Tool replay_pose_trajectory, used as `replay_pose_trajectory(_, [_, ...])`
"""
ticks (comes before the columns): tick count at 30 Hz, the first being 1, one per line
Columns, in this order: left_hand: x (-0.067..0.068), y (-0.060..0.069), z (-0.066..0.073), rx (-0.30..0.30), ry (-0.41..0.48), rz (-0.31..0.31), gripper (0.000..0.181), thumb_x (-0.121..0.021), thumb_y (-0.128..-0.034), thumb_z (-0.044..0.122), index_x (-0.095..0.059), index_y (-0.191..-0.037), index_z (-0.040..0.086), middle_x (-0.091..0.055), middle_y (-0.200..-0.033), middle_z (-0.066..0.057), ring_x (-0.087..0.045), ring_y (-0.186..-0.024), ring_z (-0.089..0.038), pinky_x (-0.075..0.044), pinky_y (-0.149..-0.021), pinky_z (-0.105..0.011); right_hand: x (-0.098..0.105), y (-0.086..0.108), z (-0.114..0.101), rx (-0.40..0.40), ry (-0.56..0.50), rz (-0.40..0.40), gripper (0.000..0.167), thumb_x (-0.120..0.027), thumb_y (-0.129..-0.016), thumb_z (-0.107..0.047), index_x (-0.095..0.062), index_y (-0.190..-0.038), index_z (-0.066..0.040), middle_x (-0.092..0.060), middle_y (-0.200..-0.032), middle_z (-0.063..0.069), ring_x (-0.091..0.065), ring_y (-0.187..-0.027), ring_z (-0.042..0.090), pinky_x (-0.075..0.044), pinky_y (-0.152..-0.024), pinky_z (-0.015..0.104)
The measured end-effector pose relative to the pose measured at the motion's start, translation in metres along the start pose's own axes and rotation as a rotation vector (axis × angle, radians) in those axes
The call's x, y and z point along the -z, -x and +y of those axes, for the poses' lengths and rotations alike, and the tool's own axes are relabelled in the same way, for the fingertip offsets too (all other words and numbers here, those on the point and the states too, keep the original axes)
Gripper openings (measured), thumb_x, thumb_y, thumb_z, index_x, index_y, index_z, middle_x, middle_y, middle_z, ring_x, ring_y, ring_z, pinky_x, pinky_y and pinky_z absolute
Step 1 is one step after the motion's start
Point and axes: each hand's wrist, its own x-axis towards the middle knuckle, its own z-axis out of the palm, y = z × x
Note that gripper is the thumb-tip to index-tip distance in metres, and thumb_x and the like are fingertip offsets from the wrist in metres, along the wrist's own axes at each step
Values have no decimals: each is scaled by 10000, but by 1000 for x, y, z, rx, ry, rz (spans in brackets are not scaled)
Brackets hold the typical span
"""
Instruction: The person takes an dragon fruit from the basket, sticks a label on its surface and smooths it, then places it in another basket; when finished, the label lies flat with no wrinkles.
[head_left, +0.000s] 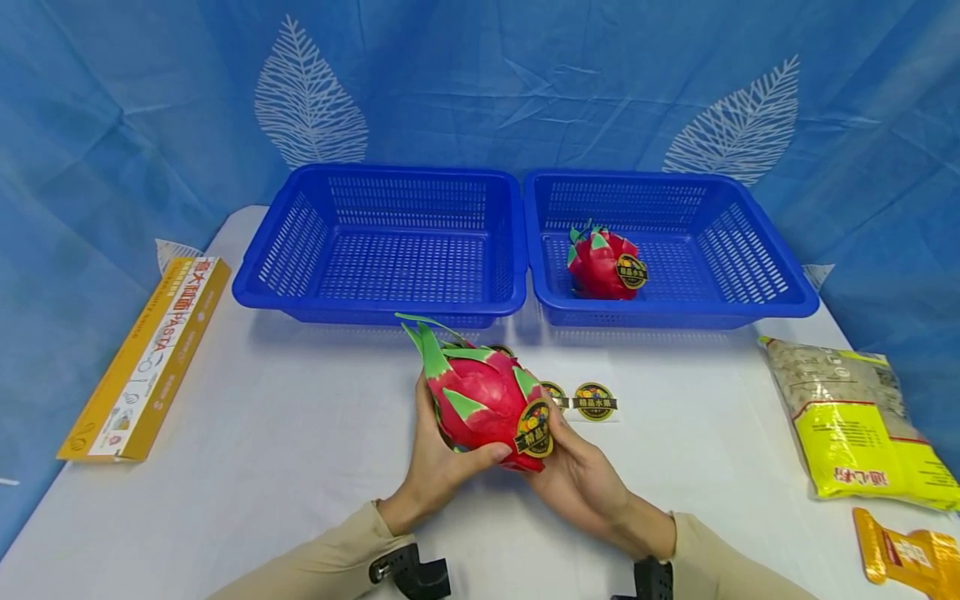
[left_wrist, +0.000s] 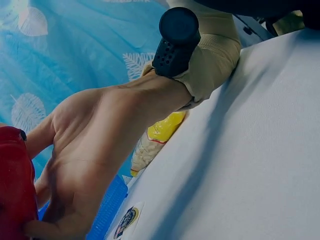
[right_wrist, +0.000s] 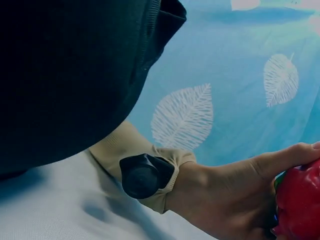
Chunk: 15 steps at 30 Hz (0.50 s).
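Note:
A red dragon fruit (head_left: pixel 487 396) with green leafy tips is held above the white table between both hands. My left hand (head_left: pixel 435 467) grips its left side, thumb across the lower front. On its lower right side, my right hand (head_left: pixel 588 487) holds it with the thumb beside a black-and-gold oval sticker (head_left: pixel 534 429) on the skin. Behind the fruit, a sheet with similar stickers (head_left: pixel 595 402) lies on the table, partly hidden. The left wrist view shows the right hand (left_wrist: pixel 95 145) against the fruit (left_wrist: pixel 15 185); the right wrist view shows the left hand (right_wrist: pixel 230 200) on it.
Two blue plastic baskets stand side by side at the back: the left basket (head_left: pixel 405 258) and the right basket (head_left: pixel 697 317). A second stickered dragon fruit (head_left: pixel 600 267) sits in the right one. A pasta box (head_left: pixel 146 358) lies left; a yellow bag (head_left: pixel 855 433) and orange-gold packet (head_left: pixel 911 554) lie right.

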Motion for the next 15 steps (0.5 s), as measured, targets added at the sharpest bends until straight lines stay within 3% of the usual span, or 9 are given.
replay_pose_trajectory(7, [2, -2, 0, 32, 19, -15, 983, -786, -658, 339, -140, -1393, 235, -399, -1292, -40, -417, -1180, -212, -470, -913, -302, 1, 0, -4, -27, 55, 43, 433, -105, -1007, -272, -57, -1437, -283, -320, -1399, -62, -378, -1271, 84, -323, -1063, 265])
replay_pose_trajectory(15, [2, -5, 1, 63, 60, -10, 901, -771, -674, 308, -201, -1362, 192, -416, -1281, -50, -444, -1162, -205, -485, -890, -295, 3, 0, -8, -49, 185, 23, 560, -313, -979, -147, -32, -1459, -210, -337, -1400, -30, -384, -1265, 112, -333, -1052, 278])
